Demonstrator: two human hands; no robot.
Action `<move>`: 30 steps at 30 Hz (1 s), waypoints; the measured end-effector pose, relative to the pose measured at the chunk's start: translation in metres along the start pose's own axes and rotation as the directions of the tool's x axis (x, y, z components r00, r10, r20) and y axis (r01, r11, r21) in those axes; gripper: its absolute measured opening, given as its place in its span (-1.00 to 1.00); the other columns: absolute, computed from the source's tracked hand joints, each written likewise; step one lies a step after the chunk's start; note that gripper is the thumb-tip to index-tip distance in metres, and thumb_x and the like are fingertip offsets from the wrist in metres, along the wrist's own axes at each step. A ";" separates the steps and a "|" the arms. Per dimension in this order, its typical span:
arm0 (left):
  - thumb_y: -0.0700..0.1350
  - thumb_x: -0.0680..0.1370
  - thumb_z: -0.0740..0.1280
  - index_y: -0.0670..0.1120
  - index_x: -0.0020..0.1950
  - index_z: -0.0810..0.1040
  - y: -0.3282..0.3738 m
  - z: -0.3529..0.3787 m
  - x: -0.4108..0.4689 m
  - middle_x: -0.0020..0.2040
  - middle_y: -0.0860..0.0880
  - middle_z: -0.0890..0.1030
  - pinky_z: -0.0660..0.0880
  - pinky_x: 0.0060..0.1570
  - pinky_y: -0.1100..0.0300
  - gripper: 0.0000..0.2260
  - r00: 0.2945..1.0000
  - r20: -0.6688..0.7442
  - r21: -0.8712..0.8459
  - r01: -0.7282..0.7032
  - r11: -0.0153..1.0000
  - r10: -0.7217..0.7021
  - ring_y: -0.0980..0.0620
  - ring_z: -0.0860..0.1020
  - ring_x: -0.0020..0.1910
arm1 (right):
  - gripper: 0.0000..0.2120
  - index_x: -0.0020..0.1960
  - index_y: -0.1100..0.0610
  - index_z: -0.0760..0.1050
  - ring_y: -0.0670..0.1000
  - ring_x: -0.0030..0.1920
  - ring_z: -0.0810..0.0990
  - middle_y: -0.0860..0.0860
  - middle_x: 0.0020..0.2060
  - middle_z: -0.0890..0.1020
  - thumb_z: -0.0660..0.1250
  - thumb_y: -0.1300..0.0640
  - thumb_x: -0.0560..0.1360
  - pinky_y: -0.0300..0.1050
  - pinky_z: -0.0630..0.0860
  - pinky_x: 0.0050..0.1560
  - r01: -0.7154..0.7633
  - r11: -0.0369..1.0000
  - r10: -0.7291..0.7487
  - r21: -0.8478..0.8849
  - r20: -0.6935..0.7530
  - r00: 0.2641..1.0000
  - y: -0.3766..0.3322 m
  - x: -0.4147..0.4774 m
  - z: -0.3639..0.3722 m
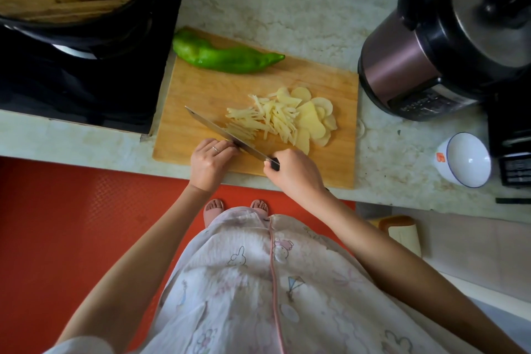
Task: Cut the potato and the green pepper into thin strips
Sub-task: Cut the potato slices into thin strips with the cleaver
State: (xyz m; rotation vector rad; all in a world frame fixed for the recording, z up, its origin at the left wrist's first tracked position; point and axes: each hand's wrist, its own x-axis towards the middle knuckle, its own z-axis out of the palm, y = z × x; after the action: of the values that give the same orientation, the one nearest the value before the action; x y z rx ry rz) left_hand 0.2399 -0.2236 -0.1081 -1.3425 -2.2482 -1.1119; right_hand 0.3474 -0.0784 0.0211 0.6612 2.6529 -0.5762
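Sharing one cutting board (201,89): potato strips (267,119), slices (311,121), green pepper (221,56).

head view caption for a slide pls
Right hand grips a cleaver, left hand curled against it, beside potato strips on the cutting board; green pepper whole.

One cam only: head-worn, wide-angle, aimed steeply down & a bit fwd. Frame centre is taken by the knife (227,135) on the cutting board (195,89), seen near. Left hand (211,162) & right hand (293,174) are caught just below centre, torso (258,282) & feet (214,208) at bottom, counter (273,8) across the top.
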 end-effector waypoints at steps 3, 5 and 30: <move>-0.40 0.45 0.40 -0.19 -0.22 0.63 0.001 0.001 0.001 -0.17 -0.10 0.67 0.40 -0.13 0.15 -0.86 1.000 -0.022 0.014 0.000 1.000 0.001 -0.05 0.57 -0.31 | -0.60 -0.42 0.07 0.24 -0.06 -0.55 0.28 -0.03 -0.54 0.32 0.19 0.08 0.57 -0.21 0.14 -0.54 -0.011 1.000 0.011 0.018 0.012 1.000 0.000 0.002 0.000; -0.39 0.46 0.39 -0.19 -0.23 0.63 0.001 0.001 0.001 -0.17 -0.10 0.67 0.40 -0.14 0.15 -0.86 0.999 -0.036 0.019 0.005 1.000 -0.004 -0.05 0.57 -0.32 | -0.59 -0.43 0.07 0.23 -0.06 -0.55 0.28 -0.03 -0.55 0.31 0.19 0.09 0.58 -0.21 0.13 -0.54 -0.015 0.999 0.015 0.029 0.019 1.000 0.000 0.001 0.001; -0.37 0.46 0.37 -0.25 -0.02 0.54 0.021 0.013 0.060 -0.02 -0.18 0.54 0.46 -0.13 0.08 -0.87 0.793 0.273 -0.132 0.592 0.795 -0.545 -0.14 0.54 -0.11 | -0.56 -0.46 0.09 0.19 -0.05 -0.54 0.24 -0.04 -0.57 0.25 0.26 0.10 0.53 -0.16 0.09 -0.49 -0.198 0.901 0.246 0.386 -0.078 0.966 0.027 0.005 -0.007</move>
State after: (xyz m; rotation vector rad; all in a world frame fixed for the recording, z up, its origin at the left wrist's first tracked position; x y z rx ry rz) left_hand 0.2285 -0.1720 -0.0713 -0.8882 -2.8897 -1.4897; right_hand 0.3548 -0.0514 0.0169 1.1289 2.5457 -1.0172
